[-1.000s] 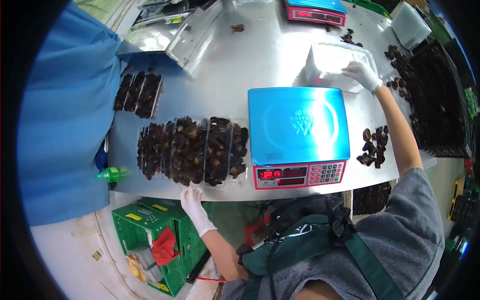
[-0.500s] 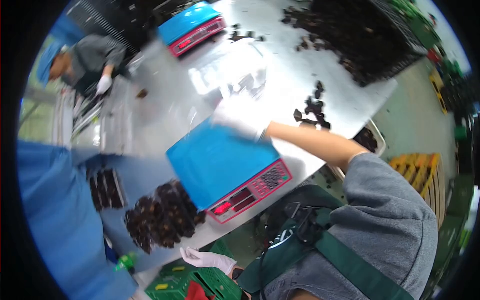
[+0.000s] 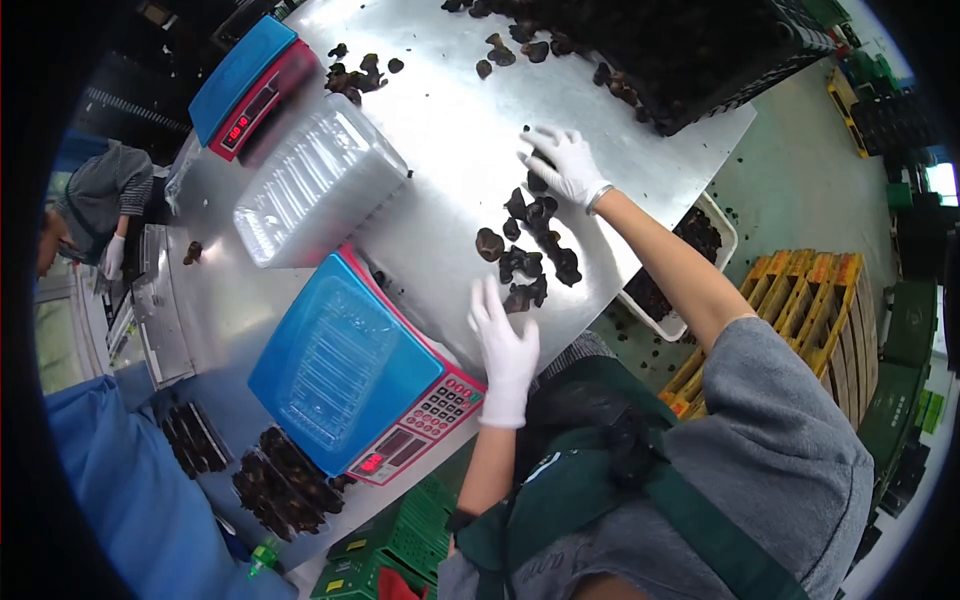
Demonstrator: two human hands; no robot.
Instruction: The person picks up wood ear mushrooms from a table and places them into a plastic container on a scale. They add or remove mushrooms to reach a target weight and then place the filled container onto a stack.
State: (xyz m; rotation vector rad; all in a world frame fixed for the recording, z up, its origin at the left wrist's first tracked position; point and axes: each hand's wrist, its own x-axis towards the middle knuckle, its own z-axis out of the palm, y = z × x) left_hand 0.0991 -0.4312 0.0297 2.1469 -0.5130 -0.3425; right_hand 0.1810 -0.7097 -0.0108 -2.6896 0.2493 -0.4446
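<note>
Dark brown, curled pieces that look like wood ear mushrooms lie in a loose cluster on the metal table. At the far end of the cluster is my right hand, gloved in white, fingers spread and touching or just above a dark piece. My left hand, also gloved, is at the near end with its fingers apart and nothing in it. Left of it stands a red scale with a blue platform, its red digits lit. One clear plastic tray rests on that platform.
A stack of clear trays stands behind the scale, near a second scale. Filled trays sit at the lower left. A black crate holds more dark pieces. Another person works at far left. Yellow pallets stand right.
My right hand has moved from the scale to the loose pieces. My left hand has come up from below the table edge. A clear tray now lies on the scale.
</note>
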